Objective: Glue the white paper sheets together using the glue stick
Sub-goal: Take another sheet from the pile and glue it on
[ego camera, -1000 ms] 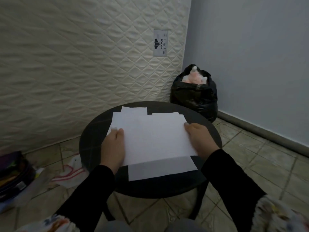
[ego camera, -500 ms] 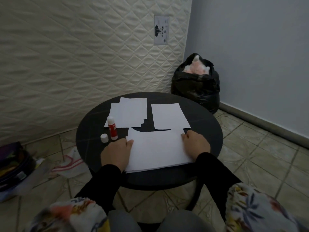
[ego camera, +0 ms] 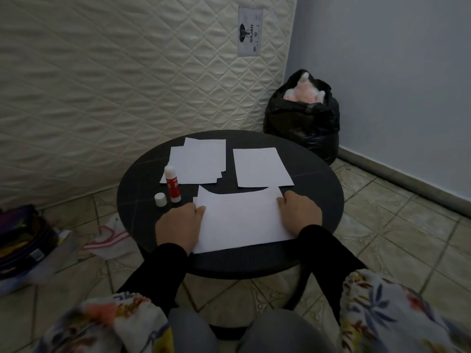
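Observation:
A white paper sheet lies at the near side of the round black table. My left hand rests on its left edge and my right hand on its right edge, fingers curled on the paper. An uncapped red and white glue stick stands upright to the left, its white cap beside it. Behind lie a loose stack of white sheets and a single white sheet.
A quilted mattress leans against the wall behind the table. A black rubbish bag stands in the corner at the right. On the tiled floor at the left lie a bag and a white and red cloth.
The sheet held up over the table one second ago now lies flat at the near edge. The glue stick, cap and far sheets have come into sight. My hands barely moved in the last half second.

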